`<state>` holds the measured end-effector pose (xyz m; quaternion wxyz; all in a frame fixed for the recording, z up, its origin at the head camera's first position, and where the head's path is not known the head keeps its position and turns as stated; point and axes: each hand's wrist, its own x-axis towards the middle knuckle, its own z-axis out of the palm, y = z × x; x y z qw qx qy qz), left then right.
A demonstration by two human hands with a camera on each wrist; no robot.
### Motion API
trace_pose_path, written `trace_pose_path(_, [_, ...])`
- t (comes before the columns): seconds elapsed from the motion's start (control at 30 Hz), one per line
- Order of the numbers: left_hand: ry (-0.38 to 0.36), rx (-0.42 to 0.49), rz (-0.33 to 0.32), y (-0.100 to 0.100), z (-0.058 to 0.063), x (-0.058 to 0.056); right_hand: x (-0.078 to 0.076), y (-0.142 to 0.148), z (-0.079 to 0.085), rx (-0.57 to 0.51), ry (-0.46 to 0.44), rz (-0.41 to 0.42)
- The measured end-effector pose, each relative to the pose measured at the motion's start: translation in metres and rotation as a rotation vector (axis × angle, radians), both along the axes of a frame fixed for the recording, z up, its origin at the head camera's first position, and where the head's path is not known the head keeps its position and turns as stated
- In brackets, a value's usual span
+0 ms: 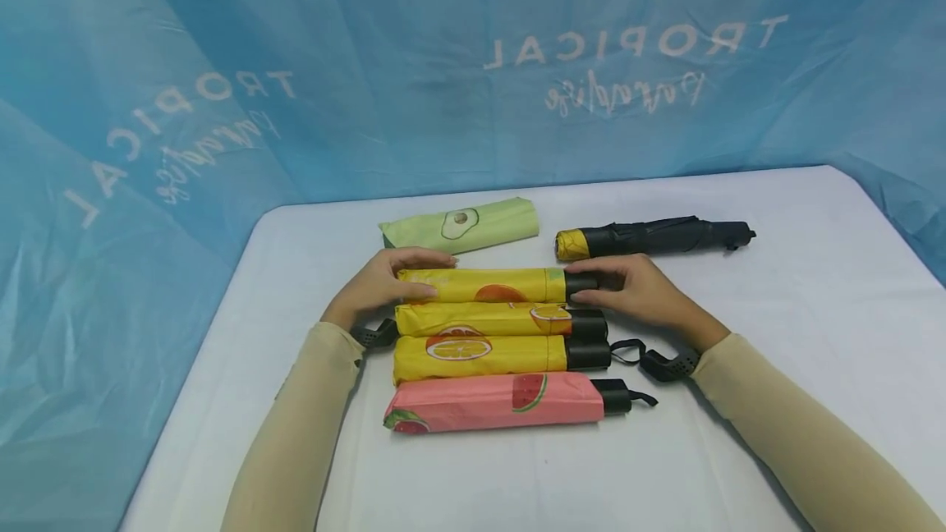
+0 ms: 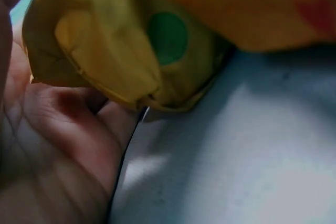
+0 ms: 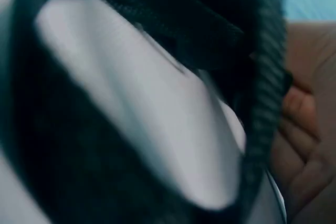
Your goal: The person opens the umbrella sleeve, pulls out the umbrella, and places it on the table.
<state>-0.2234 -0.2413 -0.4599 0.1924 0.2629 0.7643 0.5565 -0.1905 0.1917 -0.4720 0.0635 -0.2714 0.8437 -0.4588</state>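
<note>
Both hands hold the farthest of three folded yellow citrus-print umbrellas, lying side by side. My left hand (image 1: 378, 284) grips the cloth end of this yellow umbrella (image 1: 480, 279), thumb near, fingers on the far side. Around its black handle curl the thumb and fingers of my right hand (image 1: 646, 292). Closer lie the middle yellow umbrella (image 1: 480, 320) and the near yellow umbrella (image 1: 517, 354). A pink watermelon-print umbrella (image 1: 473, 403) is nearest me. In the left wrist view, yellow cloth (image 2: 105, 40) with a green dot sits beside the palm. A dark strap (image 3: 265, 77) partly blocks the right wrist view.
Behind the row lies a green avocado-print umbrella (image 1: 495, 224), close beyond my left fingers. A black umbrella (image 1: 665, 236) with a yellow end is beyond my right hand. Everything rests on a white-covered table (image 1: 473, 483), with a blue curtain (image 1: 414, 105) along the back and left.
</note>
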Motion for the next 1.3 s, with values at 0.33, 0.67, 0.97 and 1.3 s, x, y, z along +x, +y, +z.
trace_pose_path(0.33, [-0.022,0.013,-0.009,0.001,-0.001,-0.001,0.0,-0.006,-0.005,0.137,0.235,-0.059])
trace_pose_path(0.67, [-0.056,0.03,0.02,0.003,0.001,0.001,0.004,-0.007,-0.003,0.027,0.161,-0.093])
trace_pose_path(0.97, [-0.08,0.056,0.046,0.002,0.008,0.004,0.004,-0.006,0.003,-0.038,0.008,-0.164])
trace_pose_path(1.3, [-0.088,0.113,0.063,0.011,0.028,0.012,0.008,-0.006,0.011,-0.139,-0.111,-0.157])
